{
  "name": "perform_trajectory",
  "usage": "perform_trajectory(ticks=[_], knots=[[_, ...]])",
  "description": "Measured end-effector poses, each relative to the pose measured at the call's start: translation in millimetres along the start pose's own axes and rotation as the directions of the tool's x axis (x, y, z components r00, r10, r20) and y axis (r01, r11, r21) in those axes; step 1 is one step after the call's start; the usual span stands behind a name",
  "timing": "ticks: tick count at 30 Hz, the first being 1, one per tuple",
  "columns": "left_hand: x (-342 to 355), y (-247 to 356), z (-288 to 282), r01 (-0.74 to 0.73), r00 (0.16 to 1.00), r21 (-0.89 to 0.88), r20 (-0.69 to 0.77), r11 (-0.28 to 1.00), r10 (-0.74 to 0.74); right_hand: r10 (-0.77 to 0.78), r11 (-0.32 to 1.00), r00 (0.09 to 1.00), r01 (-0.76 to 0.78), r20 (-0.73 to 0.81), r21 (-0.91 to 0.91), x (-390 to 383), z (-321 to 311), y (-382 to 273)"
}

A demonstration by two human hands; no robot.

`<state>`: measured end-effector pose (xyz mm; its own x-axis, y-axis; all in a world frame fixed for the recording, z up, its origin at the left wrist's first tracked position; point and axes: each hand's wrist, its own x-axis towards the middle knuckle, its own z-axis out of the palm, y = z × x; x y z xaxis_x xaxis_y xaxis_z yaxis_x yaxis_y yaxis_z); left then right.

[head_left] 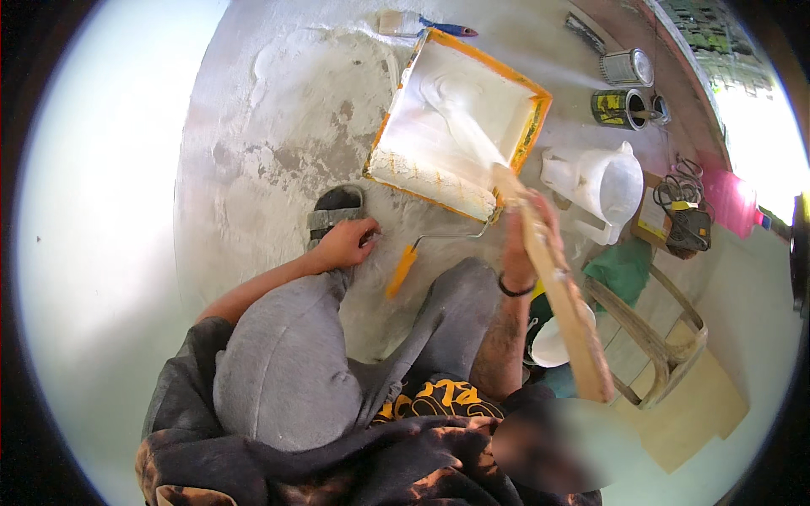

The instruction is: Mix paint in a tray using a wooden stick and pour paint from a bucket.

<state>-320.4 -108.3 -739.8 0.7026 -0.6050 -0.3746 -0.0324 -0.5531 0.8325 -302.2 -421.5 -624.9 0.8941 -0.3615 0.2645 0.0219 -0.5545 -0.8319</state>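
Observation:
My right hand [527, 236] grips a long wooden stick [565, 312], whose pale, paint-coated end reaches into white paint in an orange-rimmed tray [537, 108]. A roller [426, 180] coated in white rests along the tray's near side, its orange handle [401, 271] out over the floor. My left hand [346, 242] is beside my bent leg [278, 354], close to a dark sandal [336, 211], fingers curled with no object visible in them.
A brush [426, 25] lies beyond the tray. Rightward are paint cans [616, 108], a white plastic pitcher [609, 190], a corded tool [685, 221], a pink container [730, 202], green cloth [620, 270], a white bucket [553, 341], a wooden frame [671, 354] and cardboard [692, 422].

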Motion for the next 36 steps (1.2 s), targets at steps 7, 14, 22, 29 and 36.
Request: perform_trajectory(ticks=[7,14,22,29,36], knots=[[11,5,1,0.001,0.999,0.01,0.047,1.0,-0.001,0.033,0.998,0.986,-0.025,-0.162,0.051,21,14,27],[8,15,-8,0.064,0.998,-0.014,0.018,0.998,-0.064,0.074,0.997,0.982,-0.068,-0.174,0.043,-9,-20,10],[10,7,2,0.034,0.999,-0.042,0.031,0.999,-0.033,0.087,0.991,0.994,-0.08,-0.066,0.105,5,33,8],[10,13,-4,0.026,1.0,0.04,0.015,0.999,-0.027,0.107,0.98,0.898,-0.024,-0.427,0.195,-28,-24,21],[15,8,2,-0.004,1.0,-0.007,0.031,1.0,0.004,0.151,0.973,0.883,-0.053,-0.444,0.225,-18,38,43]])
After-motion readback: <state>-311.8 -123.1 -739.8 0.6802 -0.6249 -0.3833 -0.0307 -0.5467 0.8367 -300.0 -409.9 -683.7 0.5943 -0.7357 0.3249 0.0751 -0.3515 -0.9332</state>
